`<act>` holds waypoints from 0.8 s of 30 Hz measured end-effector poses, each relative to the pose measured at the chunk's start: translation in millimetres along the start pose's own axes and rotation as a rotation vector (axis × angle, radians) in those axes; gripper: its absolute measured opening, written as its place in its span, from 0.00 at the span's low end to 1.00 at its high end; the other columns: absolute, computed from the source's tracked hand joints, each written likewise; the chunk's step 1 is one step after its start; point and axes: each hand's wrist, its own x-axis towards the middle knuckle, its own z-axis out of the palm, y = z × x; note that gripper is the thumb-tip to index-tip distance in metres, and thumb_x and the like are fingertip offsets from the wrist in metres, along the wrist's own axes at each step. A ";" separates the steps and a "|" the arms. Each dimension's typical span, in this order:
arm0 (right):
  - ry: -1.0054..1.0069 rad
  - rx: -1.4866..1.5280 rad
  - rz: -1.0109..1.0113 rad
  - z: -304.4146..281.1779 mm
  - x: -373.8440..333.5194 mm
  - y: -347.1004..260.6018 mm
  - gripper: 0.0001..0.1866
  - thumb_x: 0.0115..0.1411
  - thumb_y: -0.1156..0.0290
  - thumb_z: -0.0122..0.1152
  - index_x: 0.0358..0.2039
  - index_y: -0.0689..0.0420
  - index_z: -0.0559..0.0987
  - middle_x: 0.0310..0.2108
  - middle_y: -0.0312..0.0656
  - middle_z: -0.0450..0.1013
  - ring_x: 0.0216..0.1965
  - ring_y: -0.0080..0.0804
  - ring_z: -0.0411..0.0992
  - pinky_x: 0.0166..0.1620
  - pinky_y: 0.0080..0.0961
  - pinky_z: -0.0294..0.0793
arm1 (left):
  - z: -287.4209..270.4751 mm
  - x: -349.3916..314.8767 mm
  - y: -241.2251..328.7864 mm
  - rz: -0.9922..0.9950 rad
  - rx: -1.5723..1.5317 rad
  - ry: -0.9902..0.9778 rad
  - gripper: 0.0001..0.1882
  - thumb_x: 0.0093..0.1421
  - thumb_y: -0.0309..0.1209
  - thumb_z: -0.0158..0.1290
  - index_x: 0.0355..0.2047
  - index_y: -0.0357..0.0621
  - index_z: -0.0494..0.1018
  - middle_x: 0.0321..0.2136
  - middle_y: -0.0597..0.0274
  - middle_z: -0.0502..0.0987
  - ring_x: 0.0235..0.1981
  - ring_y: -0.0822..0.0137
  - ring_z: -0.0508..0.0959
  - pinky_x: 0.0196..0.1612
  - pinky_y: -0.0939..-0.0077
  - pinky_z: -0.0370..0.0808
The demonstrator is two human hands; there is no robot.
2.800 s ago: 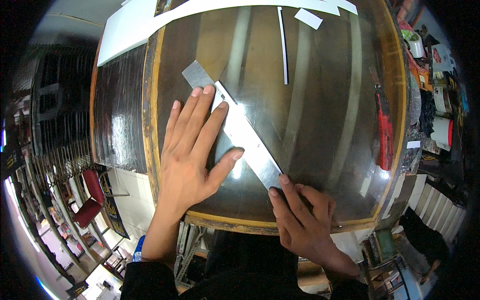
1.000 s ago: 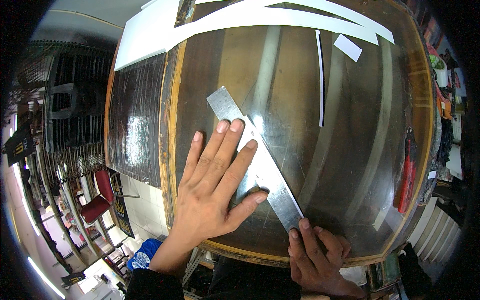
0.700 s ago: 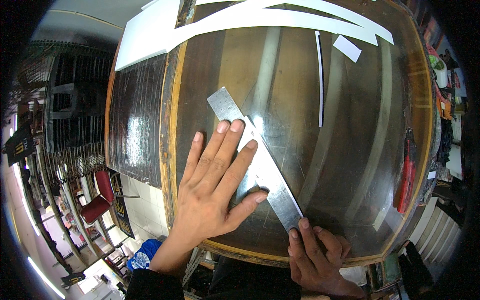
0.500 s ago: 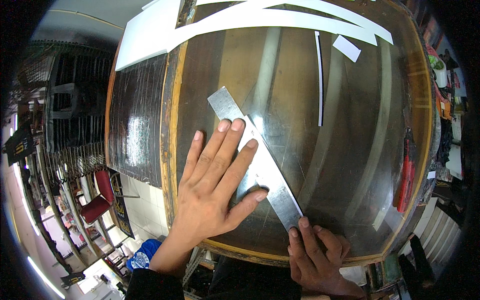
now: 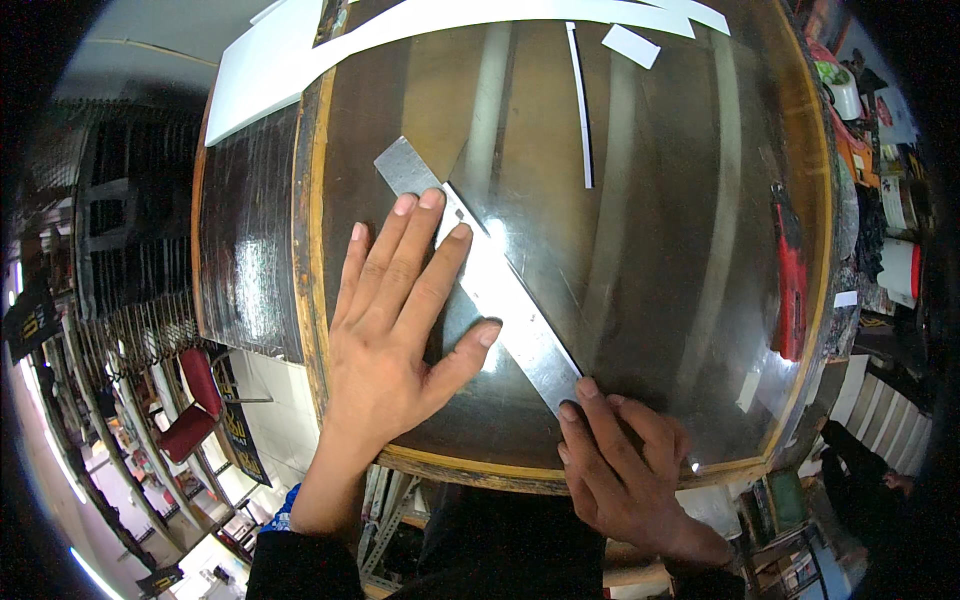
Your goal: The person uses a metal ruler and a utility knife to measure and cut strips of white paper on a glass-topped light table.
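A flat metal ruler (image 5: pixel 537 362) lies slantwise across the dark glass tabletop. My left hand (image 5: pixel 400 310) rests on its upper half, fingers spread and flat, the thumb against its side. Along the ruler's right edge shows the thin white edge of a strip (image 5: pixel 449 188), mostly covered by the ruler. My right hand (image 5: pixel 625 455) is at the ruler's near end, fingers curled and closed on it. How the right thumb grips is hidden.
White sheets (image 5: pixel 480 25) curve across the far side. A narrow white strip (image 5: pixel 581 110) and a small white rectangle (image 5: pixel 631 46) lie beyond the ruler. A red cutter knife (image 5: pixel 790 285) lies near the right edge. A red chair (image 5: pixel 190 410) stands at the left.
The whole view has shifted, so table, ruler and hands appear higher and farther left. Both hands keep about the same hold on the ruler.
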 end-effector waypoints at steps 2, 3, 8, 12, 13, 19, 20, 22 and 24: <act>0.005 0.013 0.002 2.2 -1.5 1.1 0.20 0.61 0.67 0.64 0.54 0.54 0.79 0.60 0.39 0.73 0.52 0.33 0.68 0.52 0.34 0.64 | 0.7 0.9 0.7 0.000 -0.008 0.006 0.34 0.57 0.43 0.62 0.61 0.42 0.72 0.67 0.46 0.65 0.70 0.49 0.61 0.70 0.41 0.54; 0.007 0.019 0.004 3.0 -1.9 1.8 0.19 0.62 0.67 0.63 0.54 0.54 0.79 0.61 0.39 0.73 0.53 0.33 0.68 0.53 0.34 0.64 | 0.6 1.9 0.8 0.002 -0.008 0.009 0.34 0.57 0.43 0.62 0.61 0.42 0.72 0.67 0.46 0.65 0.70 0.48 0.62 0.70 0.41 0.54; 0.016 0.033 -0.020 2.5 -2.2 3.4 0.19 0.62 0.68 0.62 0.54 0.54 0.79 0.61 0.40 0.73 0.54 0.34 0.68 0.53 0.34 0.63 | 1.5 -0.8 -1.6 0.014 -0.025 0.006 0.35 0.57 0.44 0.59 0.61 0.36 0.70 0.68 0.43 0.63 0.71 0.42 0.59 0.71 0.43 0.49; 0.001 0.061 -0.014 3.4 -3.1 4.4 0.19 0.62 0.68 0.62 0.54 0.55 0.79 0.61 0.41 0.73 0.54 0.34 0.68 0.53 0.34 0.63 | 4.1 -1.5 -2.6 -0.002 -0.034 -0.003 0.36 0.57 0.45 0.58 0.62 0.37 0.70 0.68 0.44 0.63 0.71 0.43 0.59 0.72 0.43 0.48; 0.001 0.064 -0.015 3.2 -3.5 4.2 0.19 0.62 0.68 0.62 0.54 0.55 0.79 0.61 0.41 0.73 0.54 0.34 0.68 0.53 0.34 0.63 | 4.2 -2.0 -2.5 -0.001 -0.037 -0.001 0.36 0.57 0.45 0.58 0.62 0.37 0.70 0.68 0.44 0.63 0.71 0.43 0.59 0.72 0.43 0.48; -0.001 0.061 -0.015 3.8 -3.5 3.4 0.18 0.63 0.68 0.62 0.54 0.55 0.80 0.60 0.41 0.74 0.55 0.33 0.67 0.54 0.34 0.62 | 4.2 -3.3 -2.5 -0.001 -0.045 0.004 0.36 0.57 0.45 0.58 0.62 0.38 0.70 0.68 0.44 0.63 0.71 0.43 0.59 0.72 0.44 0.48; -0.001 0.058 -0.017 3.2 -3.0 3.4 0.18 0.63 0.68 0.62 0.53 0.55 0.80 0.60 0.41 0.74 0.55 0.33 0.67 0.54 0.34 0.62 | 3.9 -3.2 -2.5 0.000 -0.043 0.003 0.36 0.57 0.45 0.59 0.62 0.38 0.70 0.68 0.44 0.63 0.71 0.43 0.59 0.72 0.44 0.48; 0.003 0.053 -0.019 3.3 -2.4 3.6 0.18 0.63 0.68 0.62 0.53 0.55 0.80 0.60 0.40 0.74 0.55 0.33 0.67 0.54 0.34 0.62 | 3.8 -2.7 -3.0 0.004 -0.037 0.003 0.36 0.57 0.45 0.59 0.62 0.38 0.69 0.68 0.44 0.63 0.71 0.43 0.59 0.72 0.44 0.48; 0.013 0.049 -0.021 4.1 -2.5 3.7 0.18 0.63 0.68 0.62 0.53 0.55 0.80 0.59 0.40 0.74 0.55 0.33 0.67 0.54 0.34 0.62 | 4.3 -2.0 -3.9 0.010 -0.031 0.006 0.36 0.56 0.45 0.59 0.62 0.38 0.69 0.68 0.44 0.63 0.71 0.43 0.59 0.72 0.44 0.49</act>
